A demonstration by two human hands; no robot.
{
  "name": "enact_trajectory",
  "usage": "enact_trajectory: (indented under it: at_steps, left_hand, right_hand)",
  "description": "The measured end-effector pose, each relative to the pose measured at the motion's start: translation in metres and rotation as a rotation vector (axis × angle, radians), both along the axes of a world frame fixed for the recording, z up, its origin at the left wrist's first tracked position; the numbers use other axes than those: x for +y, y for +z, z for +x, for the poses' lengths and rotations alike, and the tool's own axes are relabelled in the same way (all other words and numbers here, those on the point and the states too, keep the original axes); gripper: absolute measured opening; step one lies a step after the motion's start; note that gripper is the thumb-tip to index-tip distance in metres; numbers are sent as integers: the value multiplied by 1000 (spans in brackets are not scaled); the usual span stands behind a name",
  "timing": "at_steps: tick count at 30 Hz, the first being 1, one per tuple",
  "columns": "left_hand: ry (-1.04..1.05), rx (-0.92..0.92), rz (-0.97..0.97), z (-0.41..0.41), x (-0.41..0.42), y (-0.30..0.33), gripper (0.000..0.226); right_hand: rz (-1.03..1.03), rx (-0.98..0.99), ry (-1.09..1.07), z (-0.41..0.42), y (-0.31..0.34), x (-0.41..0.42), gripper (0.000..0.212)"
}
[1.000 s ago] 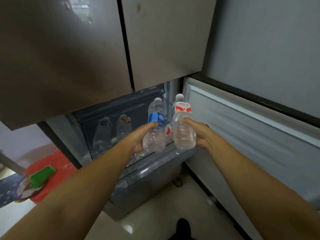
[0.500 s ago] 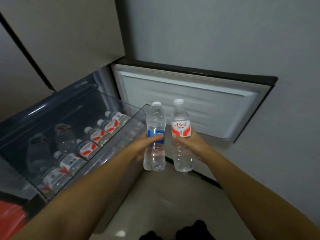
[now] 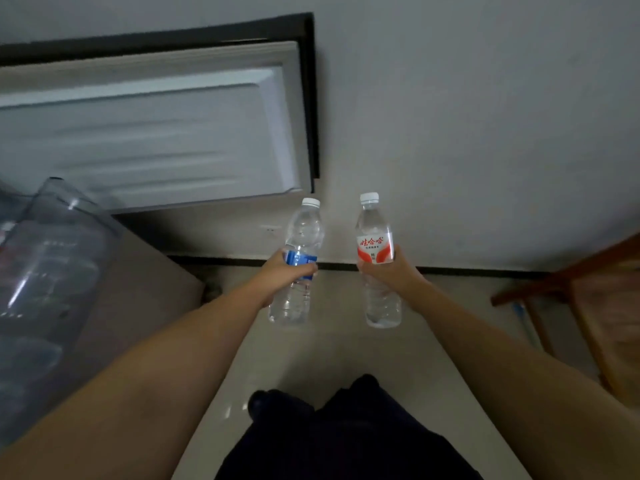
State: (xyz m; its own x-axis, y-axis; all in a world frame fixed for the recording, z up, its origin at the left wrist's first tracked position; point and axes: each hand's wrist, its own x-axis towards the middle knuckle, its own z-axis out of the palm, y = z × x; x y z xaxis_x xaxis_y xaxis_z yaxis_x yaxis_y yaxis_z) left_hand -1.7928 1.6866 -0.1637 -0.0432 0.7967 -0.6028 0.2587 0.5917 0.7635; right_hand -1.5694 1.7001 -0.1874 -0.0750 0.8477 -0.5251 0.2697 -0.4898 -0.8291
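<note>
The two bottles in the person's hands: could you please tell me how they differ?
The blue-label bottle, in the left hand, wears a blue band; the red-label bottle, in the right hand, a red and white one with red characters. The blue-label bottle leans, cap to the right; the red-label bottle is nearly upright. Both are clear, with white caps.

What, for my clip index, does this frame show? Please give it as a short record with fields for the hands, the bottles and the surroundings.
left hand: grips the blue-label bottle around its label
right hand: grips the red-label bottle at the lower edge of its label
bottles: both clear, white caps on, roughly upright, held apart above the floor
left of view: clear fridge drawer, blurred
behind: open fridge door, white inner side showing
right of view: wooden chair, partly in frame
</note>
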Motion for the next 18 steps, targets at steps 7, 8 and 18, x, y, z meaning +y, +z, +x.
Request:
enact_trajectory:
  at_steps: [7, 8, 18]
  left_hand:
    - [-263, 66, 50, 122, 45, -22, 48]
    - [-290, 90, 62, 143, 51, -21, 46]
    - [-657, 162, 109, 280, 120, -29, 50]
  right_hand:
    - [-42, -28, -348, 116, -4, -19, 66]
    - [-37, -33, -407, 136, -6, -24, 69]
    - [-35, -43, -808, 237, -9, -46, 76]
